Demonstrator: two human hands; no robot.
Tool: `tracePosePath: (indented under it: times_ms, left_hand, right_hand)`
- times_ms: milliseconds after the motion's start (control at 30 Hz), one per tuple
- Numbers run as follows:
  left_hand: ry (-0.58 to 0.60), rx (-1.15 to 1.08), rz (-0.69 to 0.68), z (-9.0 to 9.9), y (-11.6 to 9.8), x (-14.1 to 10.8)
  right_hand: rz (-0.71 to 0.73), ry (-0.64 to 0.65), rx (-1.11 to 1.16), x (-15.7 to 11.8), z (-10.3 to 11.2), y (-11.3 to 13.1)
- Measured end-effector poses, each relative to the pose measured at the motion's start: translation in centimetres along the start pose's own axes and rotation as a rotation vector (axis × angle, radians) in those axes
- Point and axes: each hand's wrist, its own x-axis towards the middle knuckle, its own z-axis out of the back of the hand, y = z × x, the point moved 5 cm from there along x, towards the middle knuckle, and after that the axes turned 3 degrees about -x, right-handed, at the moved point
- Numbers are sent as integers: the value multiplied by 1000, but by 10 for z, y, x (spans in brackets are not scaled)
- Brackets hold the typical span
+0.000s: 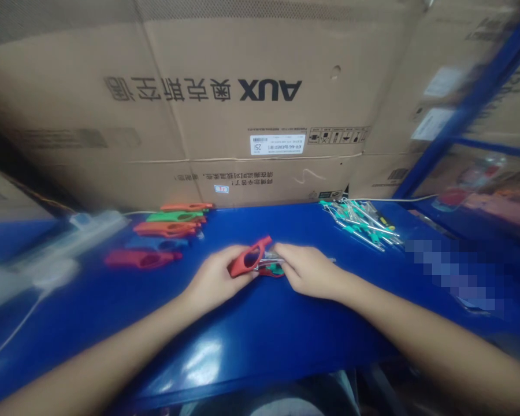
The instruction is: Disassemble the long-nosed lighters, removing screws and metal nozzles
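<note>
My left hand is closed around a red plastic handle shell with an oval opening, held just above the middle of the blue table. Close by on the right, my right hand pinches a thin metal rod piece with a green part. The rod's inner end meets the red shell, and its far tip sticks out past my right knuckles. Beneath the rod shows a thin red edge; whether it belongs to the same shell I cannot tell. Fingers hide much of both parts.
A row of orange, green, blue and red plastic shells lies at the back left. Several metal rods with green parts are heaped at the back right. A white power strip runs along the left. Behind stands a large cardboard sheet.
</note>
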Motion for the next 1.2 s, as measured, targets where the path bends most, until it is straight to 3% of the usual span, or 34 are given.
tracePosePath:
  times_ms: [100,267,400,500,567,633,700,800,967,1200]
  left_hand:
    - [40,158,-18,0,4,2]
    - [90,213,-13,-2,3,4]
    - [100,221,17,3,5,6]
    - [127,197,26,8,9,8]
    - [132,211,5,12,10,8]
    - [145,246,-33,17,9,8]
    - [171,293,-73,21,5,8]
    - [182,362,-101,28,0,7]
    - [131,317,-130,29,-8,4]
    - [257,275,-182,12,-16,-4]
  right_hand:
    - [31,-27,14,1,-3,-1]
    - [65,-52,27,4,-7,-2]
    - [17,-224,135,1,15,-14]
    - [5,-340,80,-1,37,-31]
    - [-118,-413,-21,0,52,-52]
    - [-402,-468,-126,-3,65,-86]
    - [-701,-412,-204,-9,72,-123]
    - [-871,-367,-216,-18,78,-168]
    - [-975,-307,-219,-30,76,-214]
    - [-921,-344,-271,-32,74,-224]
